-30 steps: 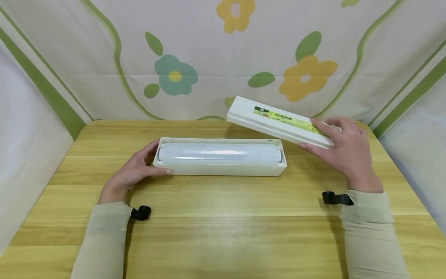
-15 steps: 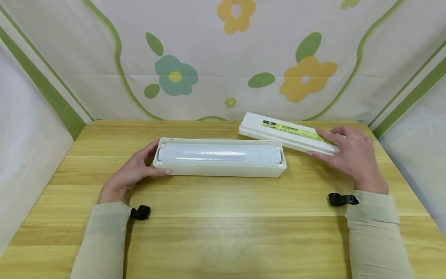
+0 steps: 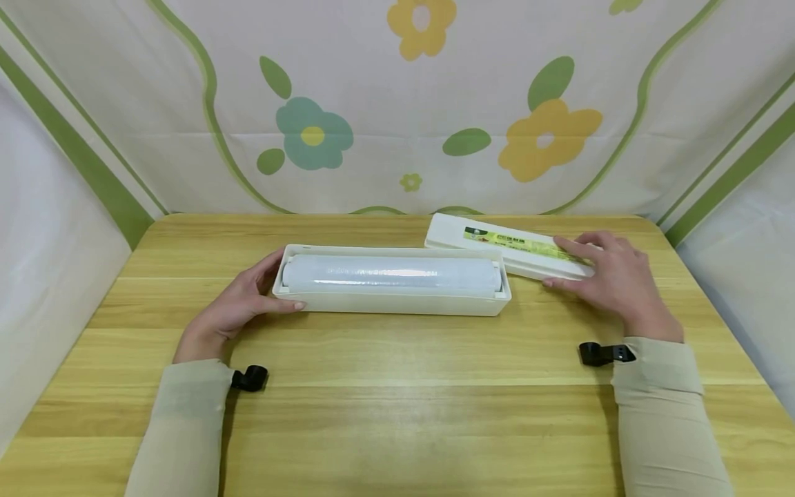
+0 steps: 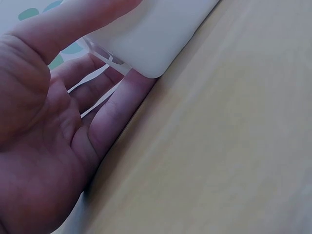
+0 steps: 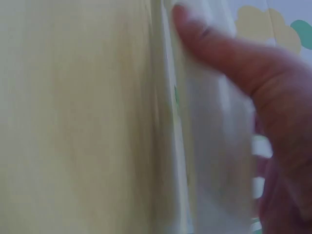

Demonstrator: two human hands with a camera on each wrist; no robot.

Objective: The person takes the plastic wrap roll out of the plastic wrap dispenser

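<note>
A long white plastic box point(image 3: 397, 305) lies crosswise on the table with a roll of cling film point(image 3: 391, 273) inside it. My left hand point(image 3: 239, 304) grips the box's left end, thumb along the front wall and fingers round the end and behind. In the left wrist view the fingers reach round the box's corner point(image 4: 156, 44). To the right and behind lies the white lid point(image 3: 450, 235), label up and slanted, its front edge partly hidden by the box. My right hand point(image 3: 621, 283) holds the lid's right end between thumb and fingers; the right wrist view is blurred there.
The wooden table point(image 3: 397, 407) stretches in front of the box. A flower-printed cloth point(image 3: 385, 103) stands right behind the table's back edge, with side panels of cloth at left and right. Each wrist carries a small black camera point(image 3: 251, 378).
My right hand has lowered the lid from above the table, behind the box's right end, down to the tabletop. The left hand and the box have stayed in place.
</note>
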